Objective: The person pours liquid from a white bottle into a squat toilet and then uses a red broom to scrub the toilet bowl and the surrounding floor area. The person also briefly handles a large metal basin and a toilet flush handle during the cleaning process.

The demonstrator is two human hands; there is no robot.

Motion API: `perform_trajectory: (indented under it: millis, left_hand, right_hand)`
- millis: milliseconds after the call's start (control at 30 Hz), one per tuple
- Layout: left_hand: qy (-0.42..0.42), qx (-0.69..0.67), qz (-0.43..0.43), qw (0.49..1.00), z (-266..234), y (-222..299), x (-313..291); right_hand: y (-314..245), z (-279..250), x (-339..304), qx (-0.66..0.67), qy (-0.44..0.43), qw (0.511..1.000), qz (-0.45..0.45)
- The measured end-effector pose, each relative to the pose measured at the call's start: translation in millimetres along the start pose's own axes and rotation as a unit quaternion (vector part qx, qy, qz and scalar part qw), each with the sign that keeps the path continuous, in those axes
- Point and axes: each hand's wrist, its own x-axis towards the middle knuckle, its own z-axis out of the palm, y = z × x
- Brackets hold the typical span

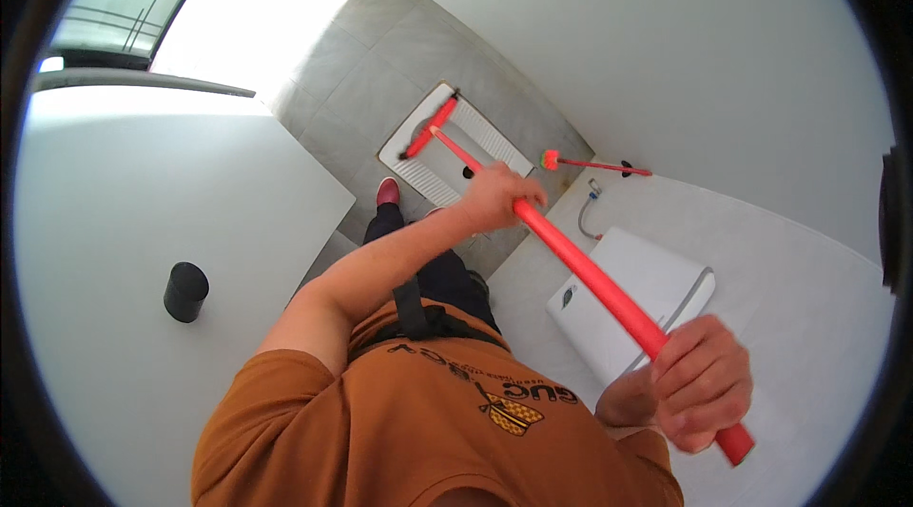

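Note:
Both of my hands grip a long red floor squeegee (590,271), its pole running diagonally from lower right up to a narrow red crossbar with dark ends. My left hand (499,195) is closed round the pole's lower part, nearer the head. Near the top end of the pole, my right hand (702,383) wraps round it in a fist, and a short stub sticks out beyond. The squeegee's head lies over the far end of a white squat toilet (518,162) set in the floor. Part of the toilet is hidden behind my left hand and the pole.
A red-handled toilet brush (599,165) is against the right wall. Near it are a grey hose (582,220) and a white cistern (623,293). A pale partition (143,193) with a black cylindrical holder (186,292) stands left. Grey floor tiles (366,79) lead toward a bright opening.

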Motion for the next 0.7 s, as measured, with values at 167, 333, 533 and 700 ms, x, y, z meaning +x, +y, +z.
perform_trajectory:
  millis: [167, 333, 533, 700]
  left_hand:
    - [0.038, 0.138, -0.089, 0.986, -69, -36, 3]
    - [0.074, 0.204, -0.214, 0.952, -93, -80, -35]
    - [0.033, 0.200, -0.286, 0.937, -100, -105, -87]
    - [-0.048, 0.085, -0.043, 0.994, 19, -15, -14]
  right_hand:
    - [60, 21, -29, -0.223, 0.232, 0.940, 0.113]
    - [116, 20, -58, -0.065, 0.292, 0.950, 0.086]
    - [49, 0, -96, -0.131, 0.342, 0.914, 0.173]
    - [18, 18, -104, -0.141, 0.377, 0.896, 0.190]
